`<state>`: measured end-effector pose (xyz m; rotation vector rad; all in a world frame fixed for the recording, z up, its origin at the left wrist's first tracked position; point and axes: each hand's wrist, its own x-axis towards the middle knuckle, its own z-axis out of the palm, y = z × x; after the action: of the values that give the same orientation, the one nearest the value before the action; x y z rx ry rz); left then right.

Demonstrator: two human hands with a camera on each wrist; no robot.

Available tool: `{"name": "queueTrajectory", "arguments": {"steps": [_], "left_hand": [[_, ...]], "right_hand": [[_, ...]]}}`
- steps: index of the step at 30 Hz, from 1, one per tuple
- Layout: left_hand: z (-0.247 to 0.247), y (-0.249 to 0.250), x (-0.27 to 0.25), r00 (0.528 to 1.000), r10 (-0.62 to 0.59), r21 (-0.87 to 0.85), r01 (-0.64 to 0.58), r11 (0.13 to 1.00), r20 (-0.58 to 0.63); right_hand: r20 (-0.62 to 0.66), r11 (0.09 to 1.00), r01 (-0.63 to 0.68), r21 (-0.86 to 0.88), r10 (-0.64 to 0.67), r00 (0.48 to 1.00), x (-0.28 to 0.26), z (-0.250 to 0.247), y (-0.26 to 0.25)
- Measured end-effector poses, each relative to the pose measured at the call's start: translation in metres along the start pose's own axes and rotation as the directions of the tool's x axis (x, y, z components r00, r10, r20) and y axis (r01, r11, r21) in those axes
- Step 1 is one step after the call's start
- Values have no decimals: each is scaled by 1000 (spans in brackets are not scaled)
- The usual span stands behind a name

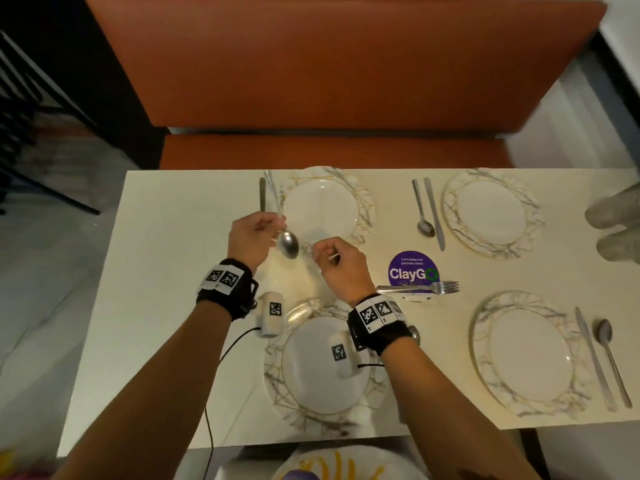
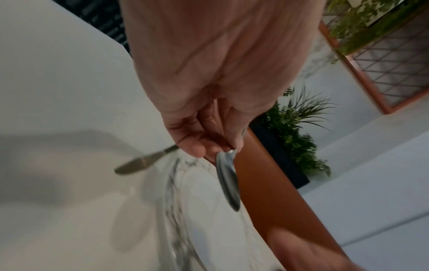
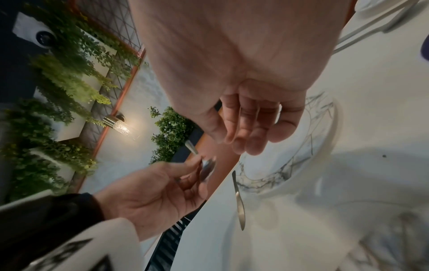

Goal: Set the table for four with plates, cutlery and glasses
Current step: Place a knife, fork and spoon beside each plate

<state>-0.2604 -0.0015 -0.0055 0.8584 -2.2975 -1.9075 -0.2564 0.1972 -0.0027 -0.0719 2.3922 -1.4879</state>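
Steel spoon [image 1: 284,233] is pinched at its neck by the left hand [image 1: 254,237], bowl twd the person and handle running away over the table, above the near-left rim of the far-left plate [image 1: 323,206]. Prob it's held that way so it can drop in beside the knife [image 1: 262,195] lying just left of that plate, w/ bowl facing the middle like the other far setting. Right hand [image 1: 337,266] hovers near the spoon bowl, fingers loosely curled & holding nothing in the wrist view, likely ready to steady or align. Three other plates are out: far-right plate [image 1: 491,213] has spoon + knife on its left, near-right plate [image 1: 530,355] has knife + spoon on its right, near-left plate [image 1: 325,362] sits under the right forearm w/ its cutlery mostly hidden. Forks [image 1: 420,288] lie loose across a purple ClayGo sticker [image 1: 412,268] mid-table, not yet dealt out. Glasses [image 1: 614,230] seem bunched at the far right edge, too blurred to count. Nothing blocks the slot by the knife; only the plate rim is close. Orange bench [image 1: 329,81] runs along the far side.
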Motion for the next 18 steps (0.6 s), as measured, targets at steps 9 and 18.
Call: {"name": "queueTrajectory", "arguments": {"steps": [9, 18], "left_hand": [[-57, -38, 93, 972, -212, 269, 233, 935, -104], [-48, -34, 118, 955, -260, 410, 295, 863, -139]], "right_hand": [[18, 993, -90, -73, 91, 996, 14, 4, 9], [-18, 985, -145, -92, 144, 989, 31, 4, 15]]}}
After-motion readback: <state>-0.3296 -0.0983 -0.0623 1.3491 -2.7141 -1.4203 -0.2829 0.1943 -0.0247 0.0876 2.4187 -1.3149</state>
